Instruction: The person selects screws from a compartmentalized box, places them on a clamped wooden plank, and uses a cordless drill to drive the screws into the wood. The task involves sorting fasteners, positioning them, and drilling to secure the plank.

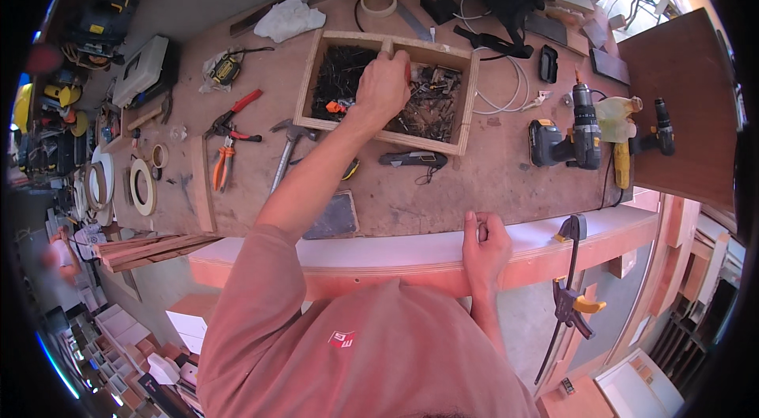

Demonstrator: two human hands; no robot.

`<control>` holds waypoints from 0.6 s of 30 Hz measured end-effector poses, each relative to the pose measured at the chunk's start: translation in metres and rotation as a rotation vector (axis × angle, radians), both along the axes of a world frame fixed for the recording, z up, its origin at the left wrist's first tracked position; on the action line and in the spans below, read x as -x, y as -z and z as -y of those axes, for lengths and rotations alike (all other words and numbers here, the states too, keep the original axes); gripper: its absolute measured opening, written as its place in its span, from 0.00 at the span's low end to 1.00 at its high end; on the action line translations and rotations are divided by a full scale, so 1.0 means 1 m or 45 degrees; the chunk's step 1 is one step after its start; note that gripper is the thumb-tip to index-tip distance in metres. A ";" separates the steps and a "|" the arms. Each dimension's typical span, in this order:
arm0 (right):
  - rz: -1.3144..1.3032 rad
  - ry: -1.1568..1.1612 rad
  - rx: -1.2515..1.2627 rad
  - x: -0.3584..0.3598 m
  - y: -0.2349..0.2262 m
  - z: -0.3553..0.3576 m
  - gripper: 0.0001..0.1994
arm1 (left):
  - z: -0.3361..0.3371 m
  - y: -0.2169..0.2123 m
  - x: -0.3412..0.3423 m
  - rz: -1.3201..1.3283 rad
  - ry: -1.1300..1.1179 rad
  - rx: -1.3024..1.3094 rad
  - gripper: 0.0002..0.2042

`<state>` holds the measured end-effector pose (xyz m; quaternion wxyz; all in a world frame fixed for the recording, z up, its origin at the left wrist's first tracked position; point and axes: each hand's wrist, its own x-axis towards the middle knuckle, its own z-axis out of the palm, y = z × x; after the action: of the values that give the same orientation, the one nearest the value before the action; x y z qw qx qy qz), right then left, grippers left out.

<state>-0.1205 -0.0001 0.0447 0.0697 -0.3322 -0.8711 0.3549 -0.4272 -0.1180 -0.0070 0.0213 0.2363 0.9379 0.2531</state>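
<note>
A two-compartment wooden box [462, 113] sits on the workbench, with many dark screws [340, 74] in its left part and mixed small metal hardware [435, 94] in its right. My left hand [385, 86] reaches over the box's middle divider, its fingers bent and closed. A bit of red shows beside those fingertips, but what they grip is hidden. Near the bench's front edge, my right hand [486, 248] is curled closed above the white-topped board. Whatever lies inside its fingers is too small to name. A hammer [288, 149] rests under my left forearm.
Left of the box lie red-handled pliers [237, 108], orange-handled pliers [224, 161] and a tape measure [226, 68]. A utility knife [413, 158] is just in front. Cordless drills [583, 129] stand at right; a bar clamp [571, 299] grips the front board. White cable [514, 94] loops behind.
</note>
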 end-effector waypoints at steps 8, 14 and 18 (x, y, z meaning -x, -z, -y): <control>-0.064 -0.006 0.010 -0.003 0.001 -0.003 0.10 | 0.049 -0.078 0.091 -0.113 -0.193 -0.531 0.15; -0.059 -0.012 -0.008 -0.002 0.000 -0.003 0.10 | 0.055 -0.074 0.100 -0.440 -0.261 -0.246 0.14; -0.040 -0.029 -0.047 -0.005 0.005 -0.004 0.10 | 0.004 -0.020 0.027 0.116 0.228 0.042 0.14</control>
<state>-0.1154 0.0037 0.0399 0.0853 -0.3152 -0.8800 0.3448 -0.4544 -0.1217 0.0133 0.0904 0.3070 0.9151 0.2452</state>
